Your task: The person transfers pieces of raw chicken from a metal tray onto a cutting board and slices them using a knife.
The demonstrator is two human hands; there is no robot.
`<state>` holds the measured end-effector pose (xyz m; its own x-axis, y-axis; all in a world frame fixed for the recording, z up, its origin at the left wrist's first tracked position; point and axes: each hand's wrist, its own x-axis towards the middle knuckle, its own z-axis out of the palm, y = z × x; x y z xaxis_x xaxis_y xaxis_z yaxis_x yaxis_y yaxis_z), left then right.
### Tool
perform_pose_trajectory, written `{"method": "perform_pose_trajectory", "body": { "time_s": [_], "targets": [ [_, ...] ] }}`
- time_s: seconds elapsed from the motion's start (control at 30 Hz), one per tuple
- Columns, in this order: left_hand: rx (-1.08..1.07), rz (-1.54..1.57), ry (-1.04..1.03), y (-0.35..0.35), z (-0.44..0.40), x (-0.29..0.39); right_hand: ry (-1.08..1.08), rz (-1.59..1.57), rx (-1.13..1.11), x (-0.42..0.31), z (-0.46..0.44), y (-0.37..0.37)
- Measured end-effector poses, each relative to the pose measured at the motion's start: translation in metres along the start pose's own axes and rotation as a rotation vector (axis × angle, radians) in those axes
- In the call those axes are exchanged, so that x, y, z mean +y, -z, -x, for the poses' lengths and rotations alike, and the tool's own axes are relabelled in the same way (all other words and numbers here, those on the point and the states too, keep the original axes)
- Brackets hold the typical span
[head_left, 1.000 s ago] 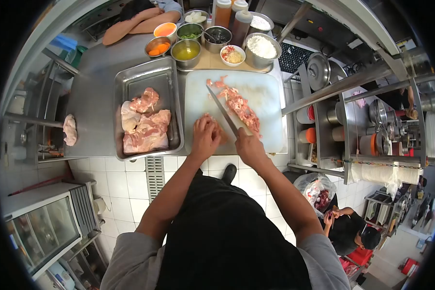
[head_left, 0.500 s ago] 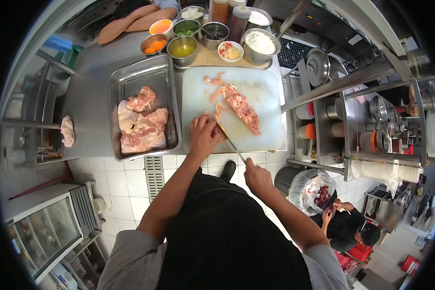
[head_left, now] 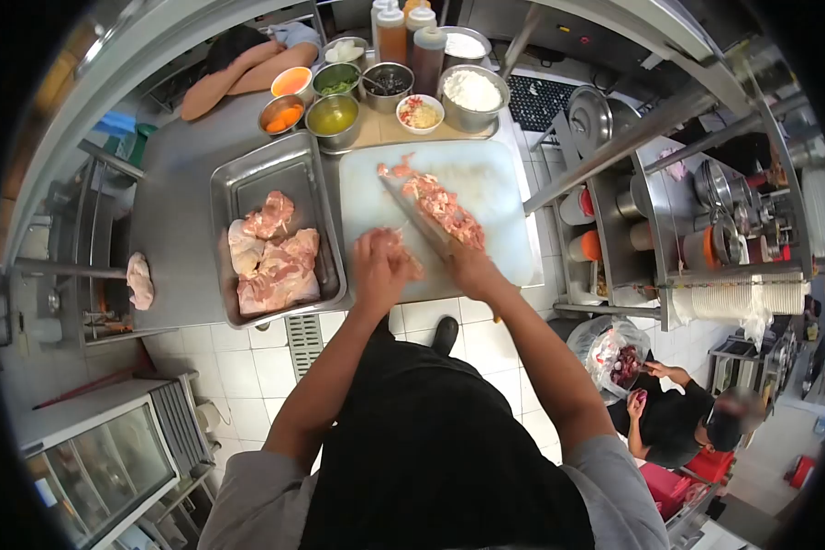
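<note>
On a white cutting board (head_left: 500, 192), my left hand (head_left: 380, 268) is closed over a piece of raw meat (head_left: 411, 263) near the board's front left. My right hand (head_left: 474, 273) grips a long knife (head_left: 411, 213), its blade pointing away and to the left, between the held piece and a strip of cut meat (head_left: 442, 206). The cut meat runs diagonally across the board's middle. Left of the board, a metal tray (head_left: 335, 215) holds larger pieces of raw meat (head_left: 284, 272).
Behind the board stand metal bowls (head_left: 333, 117), a bowl of white powder (head_left: 472, 90) and squeeze bottles (head_left: 428, 60). One meat piece (head_left: 139, 280) lies at the table's left edge. A person (head_left: 674, 417) is at lower right; another person's arms (head_left: 238, 78) rest across the table.
The knife has swung from the held meat to beside the cut strip, where the small loose piece was. My right hand has moved forward. The view has shifted slightly.
</note>
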<state>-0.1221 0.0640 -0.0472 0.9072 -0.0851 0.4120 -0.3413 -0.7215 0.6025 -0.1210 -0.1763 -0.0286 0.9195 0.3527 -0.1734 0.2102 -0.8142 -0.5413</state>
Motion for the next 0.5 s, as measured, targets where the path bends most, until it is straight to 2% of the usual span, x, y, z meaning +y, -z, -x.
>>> {"method": "perform_pose_trajectory", "body": {
  "time_s": [0.03, 0.07, 0.17, 0.27, 0.37, 0.47, 0.5],
  "targets": [
    [0.020, -0.033, -0.002, 0.003, -0.002, 0.004, -0.048, -0.020, 0.008, 0.012, 0.006, 0.008],
    [0.057, -0.138, 0.100, 0.002, -0.010, 0.007, -0.095, -0.050, 0.021, 0.021, 0.014, 0.013],
    [-0.251, -0.192, 0.256, 0.001, -0.018, -0.006, -0.194, -0.109, 0.052, 0.017, 0.017, 0.020],
    [-0.407, -0.183, 0.212, -0.010, -0.018, -0.023, -0.233, -0.198, 0.115, 0.009, 0.026, 0.029],
    [-0.271, -0.067, 0.067, -0.007, -0.015, -0.012, -0.222, -0.215, 0.144, 0.001, 0.035, 0.041],
    [-0.427, 0.288, 0.353, 0.013, -0.030, 0.015, -0.204, -0.253, 0.151, -0.012, 0.047, 0.053],
    [-0.438, 0.432, 0.329, 0.008, -0.032, 0.010, -0.195, -0.275, 0.152, -0.016, 0.050, 0.058]
  ]
}}
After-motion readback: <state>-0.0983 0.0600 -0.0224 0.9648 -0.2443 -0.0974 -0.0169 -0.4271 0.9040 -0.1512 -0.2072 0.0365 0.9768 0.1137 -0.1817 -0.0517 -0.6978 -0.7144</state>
